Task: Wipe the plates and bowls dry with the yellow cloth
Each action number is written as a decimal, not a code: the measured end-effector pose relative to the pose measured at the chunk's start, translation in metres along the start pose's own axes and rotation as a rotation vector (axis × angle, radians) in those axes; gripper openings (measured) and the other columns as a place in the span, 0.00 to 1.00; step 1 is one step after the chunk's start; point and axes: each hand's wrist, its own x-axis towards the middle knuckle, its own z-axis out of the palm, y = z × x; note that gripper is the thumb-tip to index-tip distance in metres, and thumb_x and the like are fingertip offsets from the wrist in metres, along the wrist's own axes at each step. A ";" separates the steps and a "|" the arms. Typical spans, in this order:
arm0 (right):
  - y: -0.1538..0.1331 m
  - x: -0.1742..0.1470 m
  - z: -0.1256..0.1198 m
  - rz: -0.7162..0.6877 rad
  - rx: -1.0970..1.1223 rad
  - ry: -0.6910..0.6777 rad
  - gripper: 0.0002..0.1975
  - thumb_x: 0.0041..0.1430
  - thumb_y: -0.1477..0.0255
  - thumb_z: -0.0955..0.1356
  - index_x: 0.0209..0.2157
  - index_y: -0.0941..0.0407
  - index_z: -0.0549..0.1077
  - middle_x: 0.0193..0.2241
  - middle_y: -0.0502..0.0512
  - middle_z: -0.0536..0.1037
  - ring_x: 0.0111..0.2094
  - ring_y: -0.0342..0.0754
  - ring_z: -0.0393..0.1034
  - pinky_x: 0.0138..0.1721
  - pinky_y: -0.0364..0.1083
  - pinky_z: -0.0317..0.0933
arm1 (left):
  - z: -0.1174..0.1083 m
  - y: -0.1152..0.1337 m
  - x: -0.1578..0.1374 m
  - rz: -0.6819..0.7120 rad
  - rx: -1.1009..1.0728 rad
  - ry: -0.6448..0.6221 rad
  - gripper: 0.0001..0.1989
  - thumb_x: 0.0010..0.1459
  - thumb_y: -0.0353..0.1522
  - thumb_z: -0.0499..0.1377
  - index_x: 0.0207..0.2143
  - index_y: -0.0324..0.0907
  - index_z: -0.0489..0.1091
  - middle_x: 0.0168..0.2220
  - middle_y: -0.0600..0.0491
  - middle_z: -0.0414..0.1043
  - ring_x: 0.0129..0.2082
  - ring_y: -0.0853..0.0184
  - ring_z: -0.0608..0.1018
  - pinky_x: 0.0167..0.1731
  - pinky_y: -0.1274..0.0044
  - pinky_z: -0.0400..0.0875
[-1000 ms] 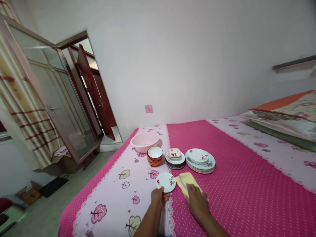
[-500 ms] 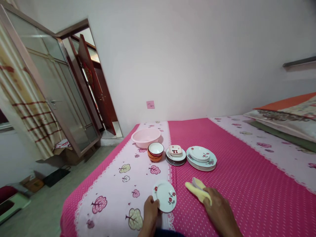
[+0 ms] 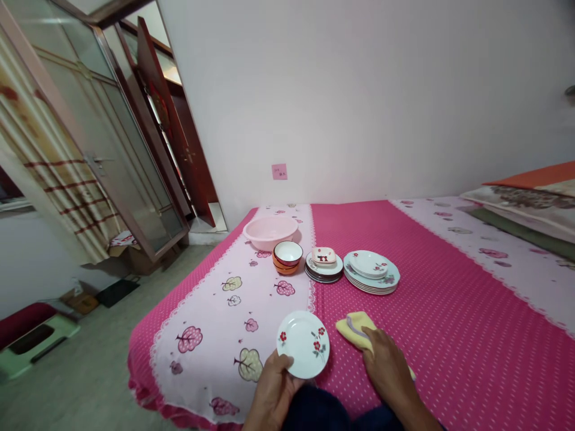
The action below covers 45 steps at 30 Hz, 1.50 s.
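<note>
My left hand [image 3: 279, 378] grips the lower left edge of a small white plate [image 3: 302, 341] with red flowers, its thumb over the rim and the face turned up toward me. To the right of the plate, my right hand [image 3: 385, 366] is closed on a folded yellow cloth [image 3: 357, 329]; the cloth and plate are apart. Beyond the hands stand a pile of large flowered plates [image 3: 387, 281] with smaller plates [image 3: 366, 262] on top, a stack of dark-rimmed plates [image 3: 322, 277] bearing a small rectangular dish [image 3: 324, 256], and stacked orange bowls [image 3: 287, 257].
A pink plastic basin [image 3: 269, 232] sits behind the bowls on the bed [image 3: 449, 311], near the wall. Folded bedding [image 3: 534, 200] lies at the far right. Left of the bed are a stool [image 3: 38, 332], a glass door [image 3: 112, 131] and a curtain [image 3: 67, 185].
My left hand has turned the plate to face me more fully and lifted it slightly. The cloth in my right hand is bunched differently. The whole view has shifted a little.
</note>
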 end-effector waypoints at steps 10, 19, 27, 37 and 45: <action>-0.039 -0.015 -0.043 0.074 0.334 0.204 0.23 0.64 0.61 0.60 0.51 0.58 0.75 0.46 0.62 0.82 0.45 0.57 0.78 0.45 0.51 0.73 | 0.017 0.011 -0.038 -0.126 -0.282 -0.079 0.38 0.53 0.21 0.58 0.68 0.30 0.57 0.47 0.37 0.82 0.53 0.47 0.80 0.55 0.58 0.72; -0.107 -0.032 -0.069 -0.408 0.391 0.128 0.22 0.63 0.78 0.60 0.56 0.52 0.71 0.55 0.58 0.77 0.57 0.52 0.73 0.56 0.53 0.70 | 0.026 0.005 -0.043 -0.208 -0.381 -0.389 0.28 0.68 0.44 0.53 0.60 0.34 0.72 0.58 0.37 0.76 0.59 0.49 0.75 0.60 0.61 0.65; -0.124 -0.048 -0.066 -0.608 0.261 -0.026 0.25 0.59 0.82 0.60 0.56 0.54 0.70 0.52 0.59 0.80 0.54 0.52 0.74 0.55 0.53 0.67 | 0.022 -0.006 -0.039 -0.329 -0.417 -0.364 0.30 0.69 0.52 0.49 0.52 0.39 0.78 0.49 0.42 0.82 0.45 0.57 0.82 0.54 0.64 0.68; -0.137 -0.055 -0.073 -0.757 0.293 -0.233 0.21 0.54 0.81 0.63 0.49 0.55 0.73 0.54 0.58 0.79 0.55 0.52 0.72 0.57 0.52 0.62 | 0.032 0.003 -0.048 -0.249 -0.461 -0.408 0.26 0.66 0.48 0.57 0.48 0.32 0.78 0.49 0.39 0.80 0.51 0.53 0.79 0.57 0.65 0.67; -0.146 -0.063 -0.063 -0.821 0.123 -0.022 0.26 0.63 0.69 0.69 0.62 0.58 0.66 0.50 0.59 0.79 0.47 0.55 0.73 0.47 0.51 0.65 | 0.030 -0.003 -0.048 -0.305 -0.383 -0.434 0.27 0.64 0.48 0.59 0.48 0.33 0.78 0.42 0.40 0.81 0.47 0.54 0.81 0.55 0.64 0.72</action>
